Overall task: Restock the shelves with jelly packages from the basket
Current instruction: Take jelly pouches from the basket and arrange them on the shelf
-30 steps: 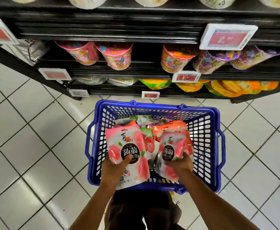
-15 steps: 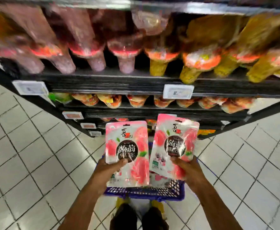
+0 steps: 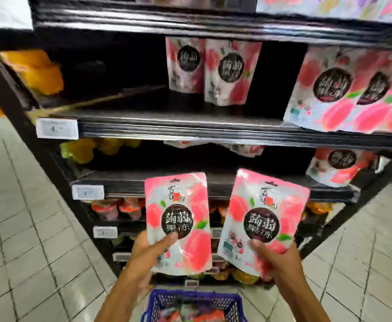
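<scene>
My left grip point(image 3: 148, 249) is clamped on the left pouch point(image 3: 178, 219), thumb across its lower front and fingers behind. My right grip point(image 3: 276, 259) pinches the right pouch point(image 3: 262, 219) the same way, near its bottom. Both pouches are held up in front of the shelves, faces toward me, the right one leaning a little, above the basket point(image 3: 157, 298) at the near edge.

I judge them light and soft: glossy film over loose jelly (the belly will give, and the skin may slide under a thumb). They are not fragile, though a hard squeeze would crumple the face. Held this low, the tops can flop. To stand them up I'd take hold nearer the middle, then seat each flat bottom on the shelf point(image 3: 190, 129), in the dark gap left of the standing pouches point(image 3: 225, 73).
</scene>
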The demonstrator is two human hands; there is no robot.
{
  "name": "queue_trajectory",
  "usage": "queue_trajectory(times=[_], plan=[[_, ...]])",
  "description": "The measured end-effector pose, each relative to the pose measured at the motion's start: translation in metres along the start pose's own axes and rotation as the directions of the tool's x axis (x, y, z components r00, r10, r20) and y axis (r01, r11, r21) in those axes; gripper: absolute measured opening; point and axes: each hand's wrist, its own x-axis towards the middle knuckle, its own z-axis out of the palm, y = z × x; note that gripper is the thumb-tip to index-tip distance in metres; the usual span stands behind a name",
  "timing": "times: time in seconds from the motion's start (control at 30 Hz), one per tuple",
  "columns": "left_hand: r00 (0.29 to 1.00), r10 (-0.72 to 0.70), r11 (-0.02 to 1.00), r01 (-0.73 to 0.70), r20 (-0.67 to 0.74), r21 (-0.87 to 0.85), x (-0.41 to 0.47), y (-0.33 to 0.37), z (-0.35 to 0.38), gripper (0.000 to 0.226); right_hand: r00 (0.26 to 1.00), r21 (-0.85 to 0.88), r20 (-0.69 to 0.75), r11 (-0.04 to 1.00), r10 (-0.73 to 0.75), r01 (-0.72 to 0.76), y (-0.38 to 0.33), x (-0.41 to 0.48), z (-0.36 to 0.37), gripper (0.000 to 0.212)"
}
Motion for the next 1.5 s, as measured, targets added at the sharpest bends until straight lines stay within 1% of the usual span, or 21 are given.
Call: queue_trajectory(times=[0.07,0.1,0.17,0.27,0.33,0.43,0.47,0.57,0.63,0.77,0.87,1.03,1.2,1.27,1.33,1.37,1.43,1.47,1.5], plan=[[0.997,0.071,0.997,-0.071,0.038,-0.002,-0.005,0.027,0.004,0.054,0.999,0.028,-0.024,0.999,-0.04,0.04,-0.023,-0.002,0.005,0.072],[0.993,0.098,0.995,-0.099,0.064,0.002,-0.006,0.038,0.004,0.06,0.997,0.023,-0.043,0.997,-0.068,0.069,-0.032,-0.003,0.006,0.075],[0.981,0.161,0.986,-0.165,0.111,0.032,-0.006,0.055,0.005,0.065,0.988,-0.009,-0.083,0.991,-0.13,0.13,-0.044,-0.007,0.01,0.076],[0.958,0.242,0.969,-0.247,0.154,0.011,-0.006,0.077,0.005,0.065,0.968,-0.042,-0.115,0.975,-0.222,0.219,-0.061,-0.014,0.019,0.058],[0.942,0.287,0.955,-0.295,0.172,0.019,-0.002,0.09,0.007,0.062,0.949,-0.081,-0.153,0.96,-0.277,0.267,-0.071,-0.014,0.023,0.052],[0.91,0.354,0.932,-0.363,0.216,0.003,0.002,0.11,0.014,0.054,0.918,-0.098,-0.162,0.931,-0.363,0.351,-0.093,-0.012,0.023,0.042],[0.903,0.367,0.926,-0.379,0.223,0.007,0.004,0.116,0.018,0.055,0.906,-0.108,-0.175,0.922,-0.385,0.371,-0.101,-0.011,0.022,0.039],[0.889,0.39,0.916,-0.401,0.239,0.0,0.008,0.129,0.032,0.063,0.87,-0.137,-0.195,0.891,-0.453,0.433,-0.123,-0.006,0.014,0.036],[0.884,0.404,0.91,-0.415,0.237,-0.001,0.012,0.135,0.041,0.063,0.857,-0.15,-0.198,0.879,-0.476,0.453,-0.135,0.002,0.007,0.033],[0.889,0.41,0.909,-0.417,0.202,-0.011,0.022,0.142,0.058,0.067,0.834,-0.187,-0.187,0.852,-0.519,0.489,-0.159,0.023,-0.001,0.031],[0.89,0.417,0.907,-0.421,0.182,-0.022,0.03,0.147,0.069,0.07,0.843,-0.196,-0.163,0.854,-0.513,0.482,-0.174,0.044,-0.004,0.038],[0.889,0.424,0.901,-0.433,0.171,0.017,0.042,0.156,0.082,0.069,0.855,-0.196,-0.156,0.864,-0.495,0.465,-0.191,0.082,-0.007,0.044],[0.89,0.431,0.898,-0.439,0.152,0.026,0.05,0.163,0.093,0.06,0.866,-0.132,-0.172,0.883,-0.469,0.451,-0.208,0.113,-0.001,0.039],[0.892,0.43,0.899,-0.438,0.137,0.027,0.054,0.164,0.096,0.062,0.876,-0.097,-0.162,0.891,-0.454,0.443,-0.213,0.125,0.003,0.04],[0.893,0.432,0.898,-0.439,0.125,0.029,0.058,0.166,0.099,0.067,0.885,-0.068,-0.143,0.897,-0.443,0.437,-0.218,0.134,0.008,0.046],[0.892,0.435,0.897,-0.442,0.123,0.03,0.06,0.166,0.1,0.067,0.886,-0.067,-0.143,0.898,-0.441,0.436,-0.22,0.139,0.011,0.053],[0.887,0.444,0.892,-0.451,0.124,0.03,0.063,0.167,0.102,0.064,0.893,-0.092,-0.165,0.909,-0.417,0.407,-0.224,0.147,0.015,0.073],[0.885,0.448,0.89,-0.455,0.125,0.031,0.065,0.167,0.103,0.064,0.898,-0.095,-0.168,0.913,-0.407,0.396,-0.225,0.153,0.017,0.075],[0.884,0.45,0.889,-0.457,0.124,0.035,0.066,0.167,0.103,0.064,0.898,-0.089,-0.163,0.913,-0.409,0.399,-0.227,0.159,0.018,0.07]])
